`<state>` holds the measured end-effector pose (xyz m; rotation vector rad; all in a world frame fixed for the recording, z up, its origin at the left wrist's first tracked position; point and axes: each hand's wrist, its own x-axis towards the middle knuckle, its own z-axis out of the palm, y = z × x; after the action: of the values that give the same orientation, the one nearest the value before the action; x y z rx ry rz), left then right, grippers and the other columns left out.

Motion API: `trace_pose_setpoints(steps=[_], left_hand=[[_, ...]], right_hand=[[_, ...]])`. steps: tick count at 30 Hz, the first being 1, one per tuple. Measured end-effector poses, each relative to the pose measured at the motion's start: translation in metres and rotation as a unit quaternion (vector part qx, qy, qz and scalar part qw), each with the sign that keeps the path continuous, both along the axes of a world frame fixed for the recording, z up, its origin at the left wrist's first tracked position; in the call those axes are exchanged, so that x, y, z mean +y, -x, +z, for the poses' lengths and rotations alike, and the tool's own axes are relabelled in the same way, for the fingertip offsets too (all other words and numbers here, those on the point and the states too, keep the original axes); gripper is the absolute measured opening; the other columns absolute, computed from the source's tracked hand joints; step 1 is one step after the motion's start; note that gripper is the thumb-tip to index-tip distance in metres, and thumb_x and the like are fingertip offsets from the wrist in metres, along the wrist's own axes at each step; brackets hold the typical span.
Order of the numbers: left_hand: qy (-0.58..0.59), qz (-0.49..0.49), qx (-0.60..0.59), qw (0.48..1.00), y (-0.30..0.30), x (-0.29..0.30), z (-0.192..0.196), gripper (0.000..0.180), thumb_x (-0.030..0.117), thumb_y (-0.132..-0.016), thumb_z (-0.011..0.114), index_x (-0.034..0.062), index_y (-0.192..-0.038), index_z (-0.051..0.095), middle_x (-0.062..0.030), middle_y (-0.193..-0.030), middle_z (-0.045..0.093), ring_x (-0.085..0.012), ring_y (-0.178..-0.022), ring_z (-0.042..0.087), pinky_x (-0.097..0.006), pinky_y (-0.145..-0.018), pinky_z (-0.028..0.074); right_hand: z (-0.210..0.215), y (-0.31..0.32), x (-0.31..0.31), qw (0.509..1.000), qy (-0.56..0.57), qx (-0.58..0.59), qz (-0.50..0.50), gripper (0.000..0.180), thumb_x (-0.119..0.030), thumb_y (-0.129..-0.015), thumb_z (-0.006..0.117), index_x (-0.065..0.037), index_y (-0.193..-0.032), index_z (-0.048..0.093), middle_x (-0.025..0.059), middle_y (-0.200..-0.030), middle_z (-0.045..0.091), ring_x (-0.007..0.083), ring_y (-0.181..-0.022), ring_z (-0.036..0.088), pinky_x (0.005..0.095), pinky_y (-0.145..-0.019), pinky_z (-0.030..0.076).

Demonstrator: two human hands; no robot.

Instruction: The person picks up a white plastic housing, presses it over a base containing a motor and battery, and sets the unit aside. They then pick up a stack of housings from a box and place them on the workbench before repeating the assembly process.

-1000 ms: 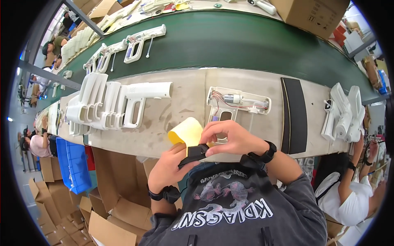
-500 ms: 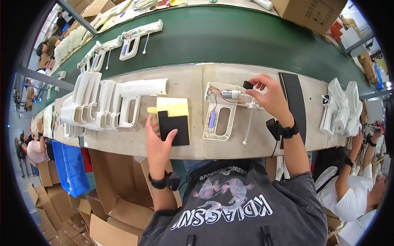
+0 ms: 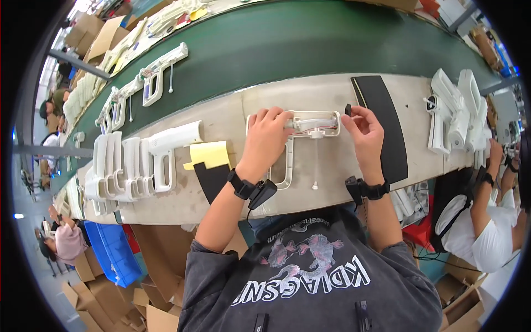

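Observation:
An open white plastic housing half (image 3: 332, 115) with a looped handle lies in the middle of the bench, wires and a white cylindrical part inside its barrel. My left hand (image 3: 266, 141) grips its left end, fingers curled over the motor area and hiding most of it. A thin white rod (image 3: 316, 160) with a round tip hangs down from the barrel toward me. Just off the housing's right end, my right hand (image 3: 366, 135) pinches a small black foam piece (image 3: 348, 109) between thumb and fingers.
Left of me are a yellow sheet stack (image 3: 213, 152), a black foam sheet (image 3: 213, 180) and a row of white shells (image 3: 133, 160). To the right lie a long black foam strip (image 3: 387, 127) and more white housings (image 3: 456, 116). Wired housings (image 3: 149, 83) rest on the green conveyor (image 3: 276, 44).
My left hand has left the black foam sheet and taken hold of the housing. My right hand, still pinching the foam piece, has shifted off the barrel to its right end.

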<state>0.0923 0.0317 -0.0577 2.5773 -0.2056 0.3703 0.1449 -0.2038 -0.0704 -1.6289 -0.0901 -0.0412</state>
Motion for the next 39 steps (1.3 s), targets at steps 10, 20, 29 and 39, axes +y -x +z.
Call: trace_pose_setpoints(steps=[10, 20, 29, 39], left_hand=[[-0.019, -0.051, 0.054, 0.997, -0.011, 0.002, 0.009, 0.027, 0.007, -0.086, 0.074, 0.0101, -0.112, 0.069, -0.0048, -0.11, 0.065, -0.0291, -0.11, 0.058, -0.043, -0.1, 0.043], [0.003, -0.053, 0.057, 0.997, -0.013, 0.008, 0.007, 0.025, 0.01, -0.084, 0.077, 0.0083, -0.109, 0.074, -0.0059, -0.103, 0.067, -0.0295, -0.106, 0.062, -0.042, -0.098, 0.046], [0.032, 0.067, -0.022, 0.997, 0.034, 0.021, 0.025, 0.037, 0.012, -0.087, 0.076, 0.0087, -0.122, 0.068, -0.0114, -0.119, 0.064, -0.0328, -0.114, 0.059, -0.045, -0.1, 0.045], [0.14, 0.409, 0.137, 0.891, 0.171, 0.07, -0.011, 0.082, 0.034, -0.087, 0.082, -0.0059, -0.146, 0.04, -0.0238, -0.134, 0.053, -0.0408, -0.128, 0.047, -0.05, -0.111, 0.037]], right_hand=[[-0.041, 0.023, -0.002, 0.99, -0.118, 0.075, -0.01, 0.029, -0.006, -0.093, 0.077, 0.002, -0.118, 0.066, 0.0016, -0.103, 0.068, 0.0071, -0.093, 0.062, 0.0206, -0.085, 0.05], [-0.031, 0.022, -0.003, 0.99, -0.127, 0.063, -0.019, 0.03, -0.007, -0.093, 0.077, 0.003, -0.119, 0.065, 0.0015, -0.1, 0.066, 0.0082, -0.092, 0.061, 0.0224, -0.085, 0.051], [0.017, -0.014, 0.048, 0.926, 0.202, -0.234, 0.217, 0.03, -0.006, -0.079, 0.083, -0.002, -0.107, 0.073, 0.0081, -0.101, 0.066, 0.023, -0.092, 0.063, 0.0342, -0.081, 0.052], [0.015, -0.021, 0.081, 0.87, 0.326, -0.231, 0.289, 0.03, -0.007, -0.08, 0.082, -0.003, -0.108, 0.073, 0.0088, -0.102, 0.066, 0.0299, -0.104, 0.063, 0.0397, -0.089, 0.052]])
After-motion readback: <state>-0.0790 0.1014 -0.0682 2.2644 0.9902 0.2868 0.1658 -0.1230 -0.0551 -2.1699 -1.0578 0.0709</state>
